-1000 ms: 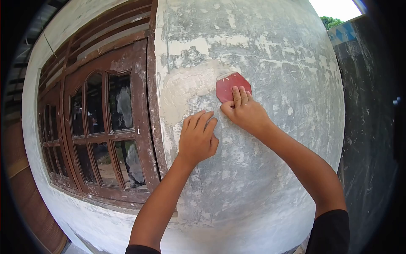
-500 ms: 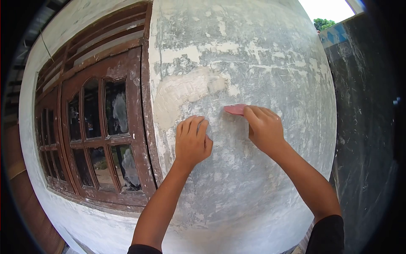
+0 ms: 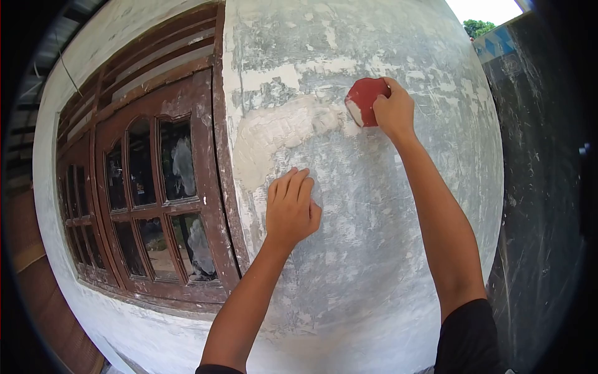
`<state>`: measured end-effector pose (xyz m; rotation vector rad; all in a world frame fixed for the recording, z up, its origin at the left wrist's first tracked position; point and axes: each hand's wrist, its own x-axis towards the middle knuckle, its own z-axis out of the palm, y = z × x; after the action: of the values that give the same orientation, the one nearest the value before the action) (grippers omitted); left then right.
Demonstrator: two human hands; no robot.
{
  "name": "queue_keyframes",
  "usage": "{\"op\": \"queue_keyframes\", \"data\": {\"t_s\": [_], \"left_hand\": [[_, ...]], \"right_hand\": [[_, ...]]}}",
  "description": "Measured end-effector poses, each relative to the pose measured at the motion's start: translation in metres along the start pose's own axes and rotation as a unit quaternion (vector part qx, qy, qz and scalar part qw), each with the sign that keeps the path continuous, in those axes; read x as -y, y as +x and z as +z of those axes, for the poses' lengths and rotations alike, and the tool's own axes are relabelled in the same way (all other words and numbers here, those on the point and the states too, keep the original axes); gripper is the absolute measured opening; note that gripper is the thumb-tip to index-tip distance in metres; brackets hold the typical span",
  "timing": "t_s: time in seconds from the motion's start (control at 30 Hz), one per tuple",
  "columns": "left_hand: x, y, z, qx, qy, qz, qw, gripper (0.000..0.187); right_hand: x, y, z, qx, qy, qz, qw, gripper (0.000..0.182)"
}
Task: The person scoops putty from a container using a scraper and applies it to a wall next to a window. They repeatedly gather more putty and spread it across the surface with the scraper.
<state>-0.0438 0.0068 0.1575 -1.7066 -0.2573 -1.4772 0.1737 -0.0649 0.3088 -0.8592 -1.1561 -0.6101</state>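
My right hand (image 3: pixel 395 112) grips a red plastic putty scraper (image 3: pixel 369 100), thumb across its near face. Pale putty coats the scraper's lower left edge, which lies at the wall (image 3: pixel 367 230), by the right end of a cream putty patch (image 3: pixel 274 128). Ridges and smears show in this patch, which spreads toward the window frame. Below it, my left hand (image 3: pixel 291 206) rests against the grey wall with its back to me. Its fingers are slightly bent and a little apart, the thumb out to the right; the palm is hidden.
To the left is a brown wooden window (image 3: pixel 156 193) with glass panes and slats above, its frame spotted with white. A dark panel (image 3: pixel 536 168) stands beyond the wall's right edge. Lighter scraped streaks (image 3: pixel 324 67) run across the upper wall.
My right hand has moved up with the scraper, which has turned from nearly edge-on to show its broad red face. My left hand stays low on the wall, shifted slightly right in view.
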Motion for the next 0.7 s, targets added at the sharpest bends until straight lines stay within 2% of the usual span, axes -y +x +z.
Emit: {"op": "queue_keyframes", "data": {"t_s": [0.07,0.1,0.17,0.23,0.3,0.37,0.47,0.53,0.7], "left_hand": [[0.001,0.001,0.001,-0.001,0.0,-0.002,1.0,0.038],[0.001,0.0,0.001,-0.002,0.0,-0.001,1.0,0.038],[-0.001,0.0,0.001,-0.001,-0.001,-0.001,1.0,0.038],[-0.001,0.0,0.0,-0.001,0.004,0.0,1.0,0.038],[0.0,0.0,0.001,-0.002,0.008,0.004,1.0,0.038],[0.0,0.0,0.001,-0.004,0.01,0.008,1.0,0.038],[-0.001,0.001,0.0,-0.002,0.012,0.004,1.0,0.039],[-0.002,0.001,0.0,0.005,0.006,0.003,1.0,0.04],[-0.019,0.005,0.005,-0.001,0.0,-0.009,1.0,0.043]], "right_hand": [[0.009,-0.009,-0.007,-0.07,0.065,0.011,0.995,0.041],[0.01,-0.013,-0.004,-0.071,0.064,0.013,0.995,0.041],[0.013,-0.02,0.005,0.026,0.083,-0.057,0.995,0.042],[0.008,-0.014,0.005,0.043,0.041,-0.042,0.997,0.042],[-0.006,-0.004,0.0,-0.071,0.021,0.057,0.996,0.041],[-0.005,-0.009,-0.013,-0.09,0.058,0.079,0.991,0.04],[-0.001,-0.026,-0.03,-0.066,0.072,0.05,0.994,0.039],[0.003,-0.037,-0.039,-0.005,0.072,0.021,0.997,0.038],[-0.009,-0.063,-0.058,0.034,0.078,0.021,0.996,0.034]]}}
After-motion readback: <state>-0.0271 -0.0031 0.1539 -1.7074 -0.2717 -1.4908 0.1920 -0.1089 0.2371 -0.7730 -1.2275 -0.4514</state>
